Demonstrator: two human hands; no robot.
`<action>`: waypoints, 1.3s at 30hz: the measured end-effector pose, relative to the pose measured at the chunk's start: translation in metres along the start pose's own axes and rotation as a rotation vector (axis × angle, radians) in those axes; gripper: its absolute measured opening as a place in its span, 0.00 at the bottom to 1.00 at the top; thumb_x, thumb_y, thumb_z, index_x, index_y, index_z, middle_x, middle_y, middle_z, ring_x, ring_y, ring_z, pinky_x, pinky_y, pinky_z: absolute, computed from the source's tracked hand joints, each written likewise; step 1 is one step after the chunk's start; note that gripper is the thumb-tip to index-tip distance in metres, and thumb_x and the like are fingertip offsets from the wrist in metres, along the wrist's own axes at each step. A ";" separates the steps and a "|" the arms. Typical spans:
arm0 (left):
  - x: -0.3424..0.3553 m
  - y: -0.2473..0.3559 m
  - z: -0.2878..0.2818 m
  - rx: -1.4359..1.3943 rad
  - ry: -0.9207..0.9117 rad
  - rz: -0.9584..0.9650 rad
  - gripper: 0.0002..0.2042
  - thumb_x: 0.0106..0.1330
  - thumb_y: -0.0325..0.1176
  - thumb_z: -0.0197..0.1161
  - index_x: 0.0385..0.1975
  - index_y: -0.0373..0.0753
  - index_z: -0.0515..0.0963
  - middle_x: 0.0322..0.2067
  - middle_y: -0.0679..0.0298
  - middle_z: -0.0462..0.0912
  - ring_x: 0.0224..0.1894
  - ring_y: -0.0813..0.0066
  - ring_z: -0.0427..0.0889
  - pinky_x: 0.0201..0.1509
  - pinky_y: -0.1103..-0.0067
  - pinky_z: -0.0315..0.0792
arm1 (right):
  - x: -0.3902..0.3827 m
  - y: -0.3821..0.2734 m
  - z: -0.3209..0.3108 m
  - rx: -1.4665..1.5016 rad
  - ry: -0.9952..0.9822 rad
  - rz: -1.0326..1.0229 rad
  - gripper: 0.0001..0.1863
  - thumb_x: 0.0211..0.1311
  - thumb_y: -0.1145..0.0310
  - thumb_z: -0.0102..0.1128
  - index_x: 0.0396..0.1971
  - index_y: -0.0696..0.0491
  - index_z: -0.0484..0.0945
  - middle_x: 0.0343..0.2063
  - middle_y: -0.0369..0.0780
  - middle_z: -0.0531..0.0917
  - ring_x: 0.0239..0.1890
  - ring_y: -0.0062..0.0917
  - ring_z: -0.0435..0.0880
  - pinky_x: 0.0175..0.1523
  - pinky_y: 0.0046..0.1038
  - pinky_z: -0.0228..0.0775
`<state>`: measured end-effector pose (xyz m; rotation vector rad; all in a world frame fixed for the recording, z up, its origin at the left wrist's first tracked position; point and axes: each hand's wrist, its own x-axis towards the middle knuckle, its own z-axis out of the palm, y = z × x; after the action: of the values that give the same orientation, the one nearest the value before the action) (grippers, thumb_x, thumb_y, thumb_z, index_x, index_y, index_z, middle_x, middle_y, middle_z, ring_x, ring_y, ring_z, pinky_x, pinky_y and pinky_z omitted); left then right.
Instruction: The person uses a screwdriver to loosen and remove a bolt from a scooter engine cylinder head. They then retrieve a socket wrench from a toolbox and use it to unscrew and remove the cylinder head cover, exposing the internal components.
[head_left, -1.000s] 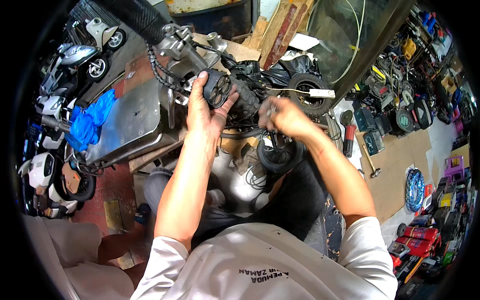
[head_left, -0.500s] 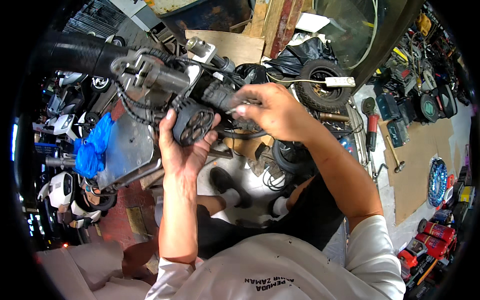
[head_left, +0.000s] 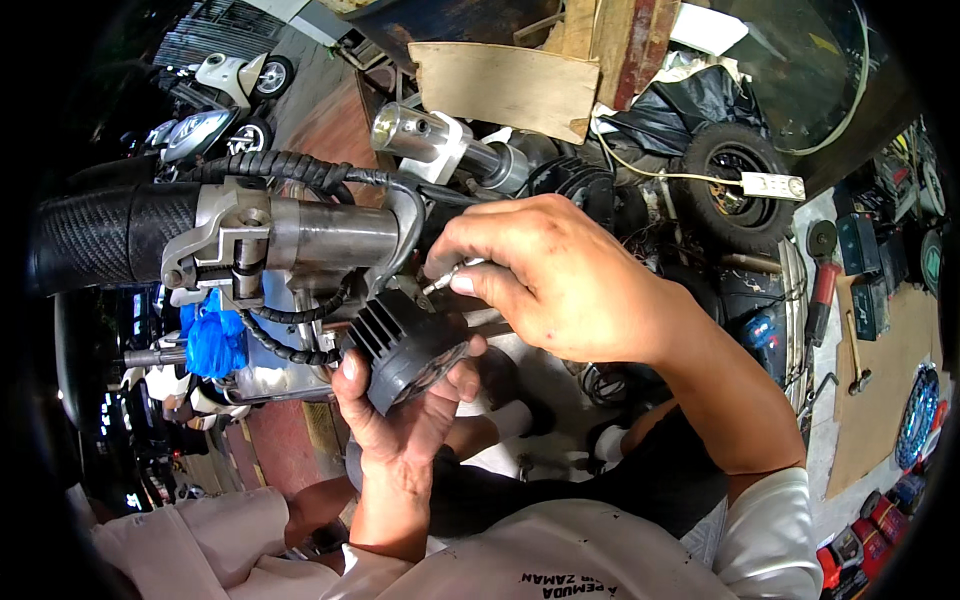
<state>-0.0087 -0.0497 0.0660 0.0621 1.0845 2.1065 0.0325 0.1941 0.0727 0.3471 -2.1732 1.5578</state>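
Observation:
My left hand point(head_left: 398, 425) is closed round a black finned round lamp point(head_left: 400, 345), cupping it from below. The lamp's fins face up and left, and its lens side is turned down toward my fingers. Just above it, my right hand point(head_left: 560, 275) pinches a small silver bolt-like piece point(head_left: 445, 280) between thumb and index finger, close to the lamp's upper edge; I cannot tell whether they touch. Behind both hands lies a metal stem point(head_left: 335, 235) with a silver folding clamp point(head_left: 222, 240). A wrapped black cable point(head_left: 290, 165) loops along it.
At the back lean a cardboard sheet point(head_left: 510, 85) and wooden boards. On the right are a small tyre point(head_left: 735, 190), a white power strip point(head_left: 772, 186), an angle grinder point(head_left: 823, 285) and a hammer point(head_left: 857, 355). A blue bag point(head_left: 213, 335) hangs at left; another person's leg point(head_left: 200, 530) is lower left.
The lamp has tilted in my left hand, so its fins now show more than its lens. My right hand has come to the lamp's upper edge. My head view has shifted closer to the stem.

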 end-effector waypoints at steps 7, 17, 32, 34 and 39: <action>-0.001 0.003 0.003 0.050 0.000 -0.017 0.43 0.62 0.65 0.71 0.71 0.44 0.70 0.64 0.54 0.79 0.56 0.50 0.85 0.51 0.58 0.84 | 0.006 -0.003 0.003 -0.078 -0.072 -0.079 0.05 0.57 0.80 0.66 0.34 0.59 0.82 0.33 0.46 0.84 0.38 0.47 0.86 0.44 0.45 0.79; 0.004 -0.001 0.010 -0.049 0.016 0.019 0.43 0.64 0.64 0.70 0.69 0.36 0.70 0.56 0.48 0.84 0.48 0.46 0.90 0.36 0.63 0.87 | 0.022 -0.007 0.004 -0.013 -0.144 0.045 0.07 0.62 0.78 0.64 0.40 0.60 0.86 0.32 0.47 0.90 0.37 0.44 0.90 0.45 0.41 0.82; 0.007 0.000 0.002 -0.168 -0.163 0.038 0.26 0.77 0.47 0.66 0.61 0.30 0.78 0.49 0.52 0.89 0.49 0.58 0.90 0.44 0.69 0.85 | 0.038 -0.050 -0.009 -0.445 -0.337 0.367 0.15 0.79 0.64 0.59 0.45 0.62 0.86 0.31 0.50 0.89 0.34 0.34 0.88 0.44 0.34 0.78; 0.007 -0.001 0.005 -0.155 -0.168 0.042 0.25 0.76 0.48 0.67 0.61 0.32 0.79 0.50 0.55 0.89 0.48 0.60 0.90 0.43 0.69 0.85 | 0.044 -0.044 -0.008 -0.011 -0.293 0.830 0.18 0.80 0.61 0.58 0.42 0.63 0.86 0.22 0.45 0.85 0.21 0.24 0.80 0.28 0.27 0.71; 0.013 -0.011 -0.006 -0.208 -0.166 -0.003 0.24 0.73 0.49 0.69 0.60 0.37 0.80 0.48 0.60 0.89 0.46 0.66 0.89 0.41 0.70 0.83 | 0.062 -0.059 -0.008 0.077 -0.319 1.025 0.21 0.79 0.60 0.57 0.39 0.65 0.84 0.13 0.42 0.79 0.07 0.20 0.64 0.14 0.25 0.52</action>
<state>-0.0130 -0.0414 0.0508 0.1318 0.7641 2.1576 0.0061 0.1851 0.1543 -0.6631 -2.7305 2.1924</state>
